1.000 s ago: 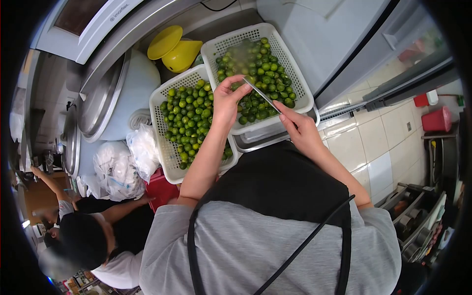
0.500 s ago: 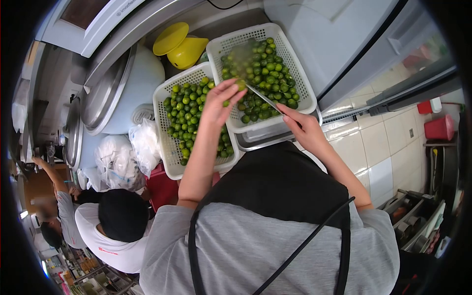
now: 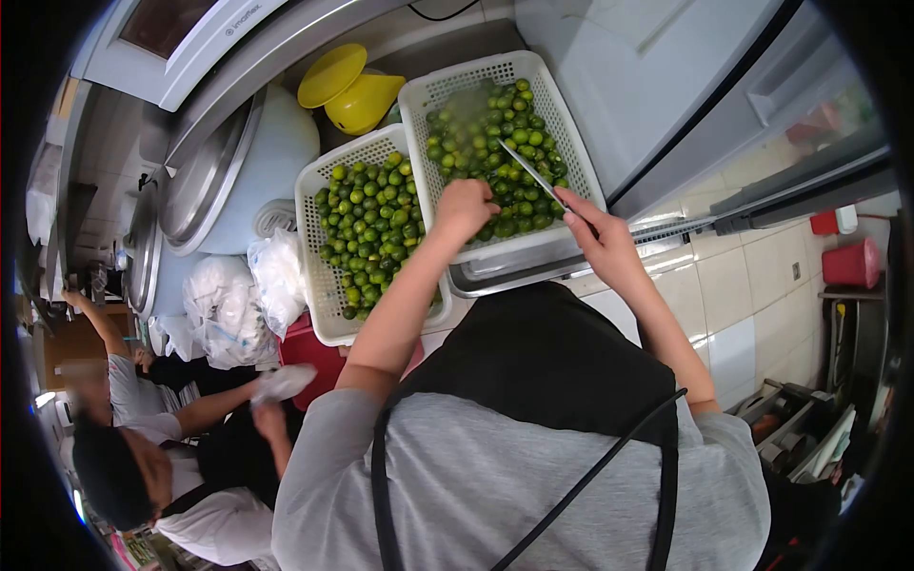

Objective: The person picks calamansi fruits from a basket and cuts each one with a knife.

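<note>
My right hand grips a knife by its handle. The blade slants up and left over the limes in the right white basket. At this basket's near left corner is my left hand, its fingers curled in at the edge of the limes. Whatever those fingers hold is hidden. More small green limes fill part of the left white basket, which stands beside the first one. A blurred patch covers some limes at the back of the right basket.
A metal tray lies under the right basket. Behind the baskets stands a yellow scale-like item. Plastic bags and large lidded pots are at left. A co-worker handles a clear plastic bag close by; another person is beyond.
My left hand has dropped from the knife tip, where it held a lime, to the basket's near side. The knife has shifted slightly right. The nearer co-worker has turned and now handles a bag.
</note>
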`<state>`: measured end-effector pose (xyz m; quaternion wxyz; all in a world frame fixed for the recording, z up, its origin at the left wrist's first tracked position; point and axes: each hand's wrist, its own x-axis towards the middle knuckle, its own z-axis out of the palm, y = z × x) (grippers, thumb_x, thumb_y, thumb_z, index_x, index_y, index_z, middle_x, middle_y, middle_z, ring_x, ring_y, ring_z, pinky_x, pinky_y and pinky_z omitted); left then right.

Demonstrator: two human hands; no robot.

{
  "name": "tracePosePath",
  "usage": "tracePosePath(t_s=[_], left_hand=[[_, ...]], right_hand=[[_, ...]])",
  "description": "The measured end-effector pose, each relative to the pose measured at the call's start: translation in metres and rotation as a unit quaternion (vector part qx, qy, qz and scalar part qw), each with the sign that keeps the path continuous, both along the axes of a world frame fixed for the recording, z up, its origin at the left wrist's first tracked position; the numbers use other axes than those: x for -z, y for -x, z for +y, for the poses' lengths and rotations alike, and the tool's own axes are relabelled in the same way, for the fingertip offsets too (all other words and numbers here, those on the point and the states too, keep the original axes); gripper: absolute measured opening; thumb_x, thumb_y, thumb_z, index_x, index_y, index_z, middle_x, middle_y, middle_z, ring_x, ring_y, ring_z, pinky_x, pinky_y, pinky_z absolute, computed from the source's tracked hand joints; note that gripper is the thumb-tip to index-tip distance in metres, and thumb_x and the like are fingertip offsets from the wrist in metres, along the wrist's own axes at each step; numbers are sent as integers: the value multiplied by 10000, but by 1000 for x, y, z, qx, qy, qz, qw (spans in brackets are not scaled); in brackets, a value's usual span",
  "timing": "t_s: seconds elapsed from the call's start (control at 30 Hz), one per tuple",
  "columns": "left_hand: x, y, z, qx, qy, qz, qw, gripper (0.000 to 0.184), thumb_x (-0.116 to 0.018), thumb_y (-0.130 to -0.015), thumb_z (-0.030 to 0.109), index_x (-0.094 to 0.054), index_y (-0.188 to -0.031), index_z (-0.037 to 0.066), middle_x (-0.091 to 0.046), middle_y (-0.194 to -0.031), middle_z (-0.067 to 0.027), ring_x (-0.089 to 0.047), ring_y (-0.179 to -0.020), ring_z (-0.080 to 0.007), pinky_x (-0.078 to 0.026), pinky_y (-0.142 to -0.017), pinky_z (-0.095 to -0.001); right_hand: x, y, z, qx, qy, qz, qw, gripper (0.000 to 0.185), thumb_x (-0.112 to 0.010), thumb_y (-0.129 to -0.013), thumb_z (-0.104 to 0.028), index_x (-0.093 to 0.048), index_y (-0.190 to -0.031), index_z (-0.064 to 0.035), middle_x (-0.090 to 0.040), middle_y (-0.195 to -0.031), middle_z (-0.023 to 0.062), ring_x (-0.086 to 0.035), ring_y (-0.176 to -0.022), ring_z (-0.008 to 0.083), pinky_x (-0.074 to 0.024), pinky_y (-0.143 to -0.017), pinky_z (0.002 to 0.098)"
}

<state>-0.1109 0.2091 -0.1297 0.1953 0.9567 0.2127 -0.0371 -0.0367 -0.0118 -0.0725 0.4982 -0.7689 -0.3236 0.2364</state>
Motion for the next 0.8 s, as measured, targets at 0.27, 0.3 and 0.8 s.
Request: tracePosePath(t_s=[0.27,0.3,0.8], left_hand=[[-6,1,-2,-130,312,-182,923,341,-652,-736,61,-572,-1062,1,-604,-882,-128,-595,-870,-257,-500,-783,-354],[-12,6,-1,-200,554,-279,758,302,-617,-776,47,-576,-1070,-9,-600,-909,-95,-604,-844,-213,-501,-808,-340],[-47,18,-24,-251,599,-445,617,211,-586,-796,-36,-561,-1005,-25,-597,-906,-79,-597,-834,-152,-510,-839,-324]], right_hand=[[3,-9,0,-27,-61,15,998,323,-503,-890,-162,-516,-1201,-76,-601,-1073,162,-619,-901,227,-452,-786,287],[5,-10,1,-27,-65,25,997,328,-497,-893,-160,-508,-1210,-76,-597,-1084,163,-613,-915,217,-447,-795,282],[14,-11,23,-129,-147,-7,981,333,-477,-897,-185,-508,-1209,-72,-586,-1090,183,-589,-990,289,-453,-813,311]])
